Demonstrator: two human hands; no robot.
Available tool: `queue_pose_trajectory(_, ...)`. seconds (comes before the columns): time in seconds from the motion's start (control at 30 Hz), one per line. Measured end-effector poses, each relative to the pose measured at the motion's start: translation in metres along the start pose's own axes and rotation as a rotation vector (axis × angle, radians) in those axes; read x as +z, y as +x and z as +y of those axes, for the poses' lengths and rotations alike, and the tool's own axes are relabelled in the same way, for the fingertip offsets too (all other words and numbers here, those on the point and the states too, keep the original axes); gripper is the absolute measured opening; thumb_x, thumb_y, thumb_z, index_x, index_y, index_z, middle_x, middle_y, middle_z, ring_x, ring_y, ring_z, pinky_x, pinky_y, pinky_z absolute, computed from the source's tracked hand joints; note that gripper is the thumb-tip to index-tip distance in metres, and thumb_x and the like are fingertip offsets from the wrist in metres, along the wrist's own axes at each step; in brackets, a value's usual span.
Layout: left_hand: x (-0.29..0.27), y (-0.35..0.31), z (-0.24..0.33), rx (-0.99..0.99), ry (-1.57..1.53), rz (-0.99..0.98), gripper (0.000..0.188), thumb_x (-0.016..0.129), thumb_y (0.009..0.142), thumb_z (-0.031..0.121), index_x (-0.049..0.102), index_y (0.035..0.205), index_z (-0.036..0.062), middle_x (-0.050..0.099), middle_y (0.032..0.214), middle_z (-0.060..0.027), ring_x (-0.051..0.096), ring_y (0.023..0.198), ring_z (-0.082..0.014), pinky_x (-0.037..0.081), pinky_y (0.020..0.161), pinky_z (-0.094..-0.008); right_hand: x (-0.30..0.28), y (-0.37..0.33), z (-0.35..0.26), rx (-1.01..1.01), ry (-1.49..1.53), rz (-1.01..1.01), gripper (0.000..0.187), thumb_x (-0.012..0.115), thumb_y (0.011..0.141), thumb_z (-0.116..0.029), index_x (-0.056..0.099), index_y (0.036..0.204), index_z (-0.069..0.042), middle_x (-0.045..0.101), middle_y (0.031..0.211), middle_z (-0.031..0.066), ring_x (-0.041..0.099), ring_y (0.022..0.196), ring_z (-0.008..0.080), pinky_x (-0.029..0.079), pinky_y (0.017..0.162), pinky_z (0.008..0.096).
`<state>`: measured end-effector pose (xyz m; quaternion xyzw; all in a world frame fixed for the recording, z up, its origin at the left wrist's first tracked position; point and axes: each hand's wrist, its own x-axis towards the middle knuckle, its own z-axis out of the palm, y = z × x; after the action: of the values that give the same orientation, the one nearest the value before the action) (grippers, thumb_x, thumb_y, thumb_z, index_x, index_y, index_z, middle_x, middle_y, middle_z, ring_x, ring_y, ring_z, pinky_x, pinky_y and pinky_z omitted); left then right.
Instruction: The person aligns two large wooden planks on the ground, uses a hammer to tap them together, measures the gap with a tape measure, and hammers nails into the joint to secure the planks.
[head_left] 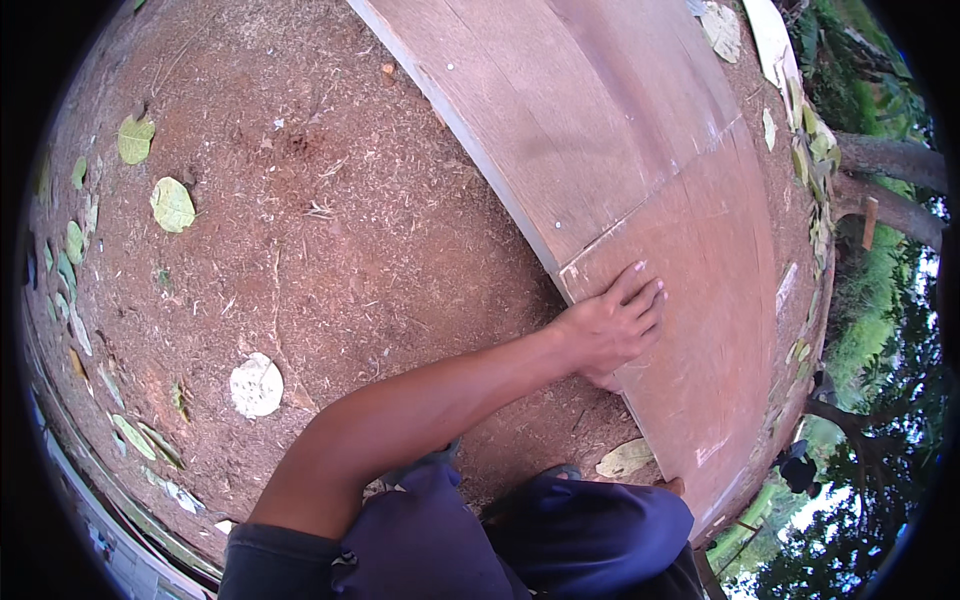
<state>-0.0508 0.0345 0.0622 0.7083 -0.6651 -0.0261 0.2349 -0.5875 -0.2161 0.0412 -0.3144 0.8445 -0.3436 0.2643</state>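
My left hand (615,325) reaches across from the lower left and rests at the near edge of a large brown wooden board (690,270). Its fingers lie bent over the board's top face, and the thumb side is at the edge, partly hidden. Just beyond the fingers a seam crosses the board, where another brown panel (560,130) with small screw heads joins it. That panel has a pale, thick side edge. My right hand cannot be made out. Past my knee (640,510) a small bit of skin shows against the board, too little to tell what it belongs to.
Reddish dirt ground (330,250) spreads left of the board, strewn with chips and dry leaves. A pale round leaf (257,385) lies near my arm, and a yellowish leaf (624,458) by the board's edge. Tree trunks (890,165) and greenery stand at the far right.
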Motion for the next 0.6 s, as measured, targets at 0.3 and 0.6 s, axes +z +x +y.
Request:
queue_pose_trajectory(0.3,-0.005,0.000,-0.005,-0.023,-0.028,-0.084,0.104,0.066,0.074,0.079,0.054,0.144,0.0041,0.044,0.156,-0.0210,0.033,0.151,-0.0380,0.020,0.123,-0.0652,0.037,-0.022,0.002,-0.072,0.043,-0.123,0.044,0.045,0.097,-0.013,0.055,0.130,0.013,0.065,0.117,0.0201,0.063,0.094,0.0303,0.053,0.070,0.0484)
queue_pose_trajectory(0.6,-0.009,-0.002,-0.001,-0.046,-0.016,-0.174,0.109,0.059,0.076,0.085,0.048,0.149,0.0041,0.038,0.160,-0.0198,0.027,0.154,-0.0358,0.015,0.125,-0.0641,0.061,-0.021,0.011,-0.080,0.091,-0.162,0.044,0.044,0.099,-0.015,0.056,0.129,0.014,0.066,0.117,0.0216,0.064,0.094,0.0311,0.055,0.073,0.0478)
